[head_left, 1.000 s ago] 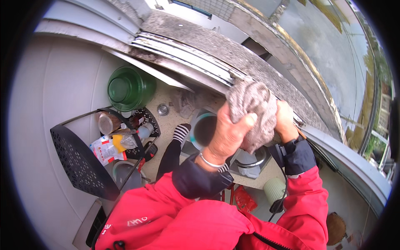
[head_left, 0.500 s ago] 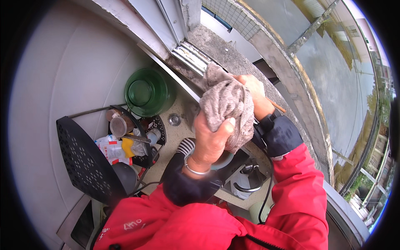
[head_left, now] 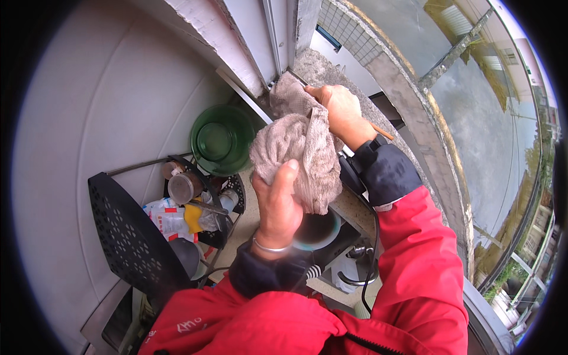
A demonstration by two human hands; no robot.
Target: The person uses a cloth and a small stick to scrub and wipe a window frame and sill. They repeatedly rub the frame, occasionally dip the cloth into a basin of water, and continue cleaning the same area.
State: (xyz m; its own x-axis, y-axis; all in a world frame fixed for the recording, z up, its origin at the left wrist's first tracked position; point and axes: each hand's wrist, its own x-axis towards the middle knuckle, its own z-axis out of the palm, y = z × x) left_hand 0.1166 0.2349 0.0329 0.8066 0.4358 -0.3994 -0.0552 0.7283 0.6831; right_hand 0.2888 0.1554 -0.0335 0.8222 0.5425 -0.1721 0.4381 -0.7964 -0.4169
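Cloth (head_left: 296, 154) clutched in left hand (head_left: 277, 207), pinched by right hand (head_left: 340, 112); black rack (head_left: 127, 225) holds jars (head_left: 182, 188), packet (head_left: 168, 220); bowl (head_left: 324, 241) dark inside.

left fingers (head_left: 286, 177) gripping cloth (head_left: 296, 151) — right fingers (head_left: 324, 94) against it

- Cloth (head_left: 296, 163) between the hands: left hand (head_left: 276, 212) at its near side, right hand (head_left: 339, 110) at its far right.
- Tub (head_left: 214, 142) left of the cloth.
- Rack (head_left: 131, 236) at left, nearer than the tub; jar (head_left: 181, 188) and packet (head_left: 169, 219) in it.
- Bowl (head_left: 319, 228) right of the left hand.
- Ledge (head_left: 315, 66) beyond the right hand.
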